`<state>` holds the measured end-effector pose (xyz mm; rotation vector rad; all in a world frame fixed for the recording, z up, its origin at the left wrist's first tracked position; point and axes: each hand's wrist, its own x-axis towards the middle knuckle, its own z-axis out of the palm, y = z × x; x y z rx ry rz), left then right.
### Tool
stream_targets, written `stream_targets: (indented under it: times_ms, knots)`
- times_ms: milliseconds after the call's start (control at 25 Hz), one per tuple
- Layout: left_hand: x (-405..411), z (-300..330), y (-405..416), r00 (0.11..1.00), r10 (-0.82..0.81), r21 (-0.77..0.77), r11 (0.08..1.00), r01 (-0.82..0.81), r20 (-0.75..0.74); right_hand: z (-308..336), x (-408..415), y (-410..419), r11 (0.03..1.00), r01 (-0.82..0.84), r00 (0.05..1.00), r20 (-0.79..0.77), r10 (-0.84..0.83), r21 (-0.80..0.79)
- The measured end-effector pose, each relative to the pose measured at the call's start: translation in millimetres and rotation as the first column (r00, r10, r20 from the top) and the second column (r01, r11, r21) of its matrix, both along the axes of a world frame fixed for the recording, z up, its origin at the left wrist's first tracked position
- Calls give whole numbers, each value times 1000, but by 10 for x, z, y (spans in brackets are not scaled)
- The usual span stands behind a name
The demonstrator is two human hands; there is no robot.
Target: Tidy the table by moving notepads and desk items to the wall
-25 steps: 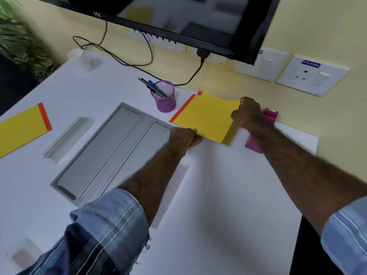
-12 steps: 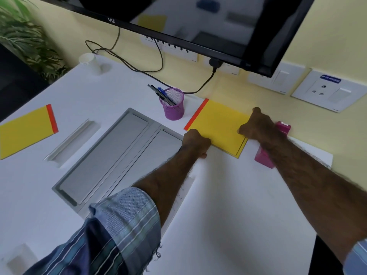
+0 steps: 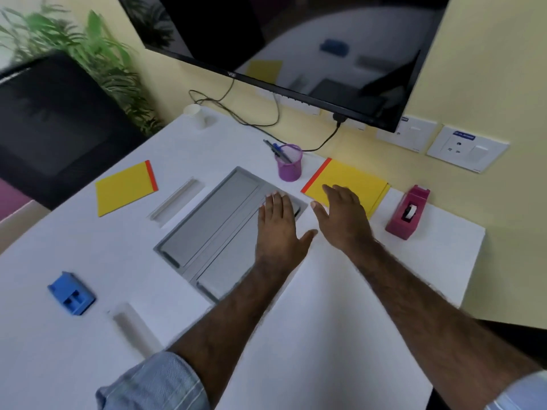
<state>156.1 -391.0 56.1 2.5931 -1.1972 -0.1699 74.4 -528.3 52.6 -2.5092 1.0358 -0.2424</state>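
Note:
A yellow notepad with a red spine (image 3: 352, 180) lies flat against the yellow wall, between a purple pen cup (image 3: 289, 162) and a magenta tape dispenser (image 3: 408, 213). My right hand (image 3: 343, 217) hovers open over the notepad's near edge, holding nothing. My left hand (image 3: 279, 224) is open, palm down, above the grey panel's right end. A second yellow notepad (image 3: 124, 187) lies on the table's left side, away from the wall. A blue desk item (image 3: 71, 292) sits near the front left.
A grey cable-tray panel (image 3: 213, 220) is set into the white table (image 3: 340, 306). A white paper cup (image 3: 194, 115) and a black cable (image 3: 236, 113) lie at the back. A monitor (image 3: 296, 48) hangs over the wall edge. Wall sockets (image 3: 466, 149) are at right.
Both hands have let go of the notepad by the wall and pulled back toward me, fingers now spread. My view has tilted back, bringing the blue item and more of the left side into sight.

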Motion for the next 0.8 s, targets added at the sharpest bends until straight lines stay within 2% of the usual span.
stream_targets:
  times_ms: [160, 360, 560, 680, 800]
  knots:
    - [-316, 277, 1052, 993, 67, 75, 994, -74, 99, 279, -143, 900, 991, -132, 991, 35, 132, -3]
    - [-824, 572, 2576, 963, 238, 65, 967, -247, 128, 661, -349, 2209, 946, -323, 944, 70, 323, -19]
    - [-1370, 799, 4032, 883, 438, 45, 891, -451, 171, 942, -708, 3654, 867, -496, 862, 100, 498, -43]
    - [-1792, 828, 4892, 845, 509, 23, 854, -519, 165, 1052, -994, 4532, 806, -590, 801, 91, 592, -51]
    - [-2349, 785, 5802, 779, 602, -51, 796, -603, 176, 1111, -1375, 5459, 719, -692, 713, 96, 695, -64]
